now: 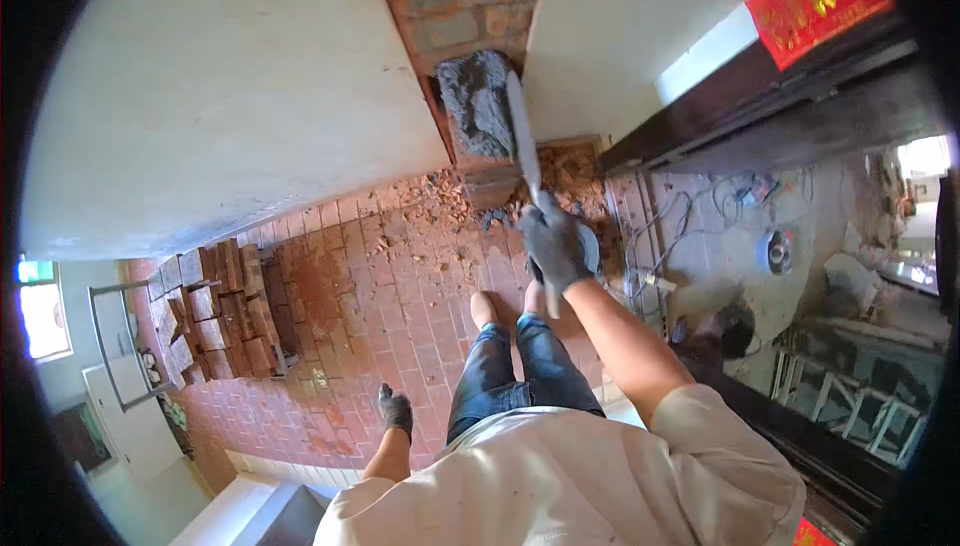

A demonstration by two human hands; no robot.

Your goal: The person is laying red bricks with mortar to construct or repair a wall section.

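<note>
My right hand (pixel 556 244), in a dark grey glove, is closed round the handle of a long-bladed trowel (pixel 522 131). The blade points away from me, against the right edge of a bed of wet grey mortar (pixel 478 106). That mortar covers the top of a narrow brick pier (pixel 490 184) between two pale wall faces. My left hand (pixel 396 408), also gloved, hangs low at my left side with thumb and fingers apart, holding nothing. Behind my right hand, a grey round container (pixel 588 248) shows only in part.
Broken brick rubble (pixel 435 211) litters the red tiled floor (pixel 340 346) around the pier's foot. Stacked bricks (pixel 215 316) stand at left beside a metal frame (pixel 120 346). Beyond the dark door frame (pixel 760 111) at right lie cables (pixel 690 211) and a round blue-rimmed object (pixel 776 251).
</note>
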